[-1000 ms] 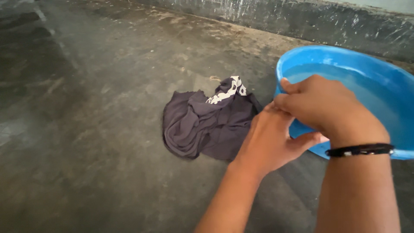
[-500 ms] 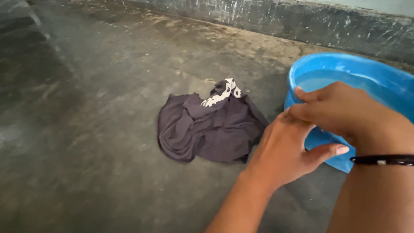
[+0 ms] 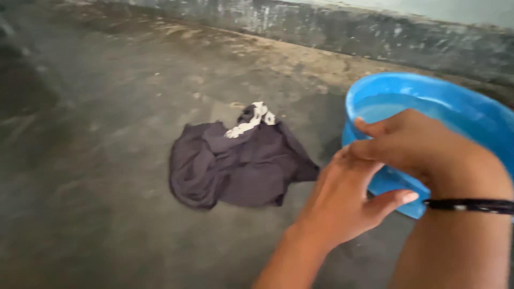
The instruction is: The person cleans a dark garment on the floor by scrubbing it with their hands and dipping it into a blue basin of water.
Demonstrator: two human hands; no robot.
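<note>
The blue basin, with water seen inside, is set on the concrete floor near the foot of the stained wall, and its near rim is met by both hands. The left hand is held with fingers together against the rim and thumb stuck out, while the right hand, a black band on its wrist, is laid curled over it; whether the rim is actually gripped cannot be told. A crumpled dark cloth with a black-and-white scrap at its far edge is left lying on the floor, apart from the basin.
</note>
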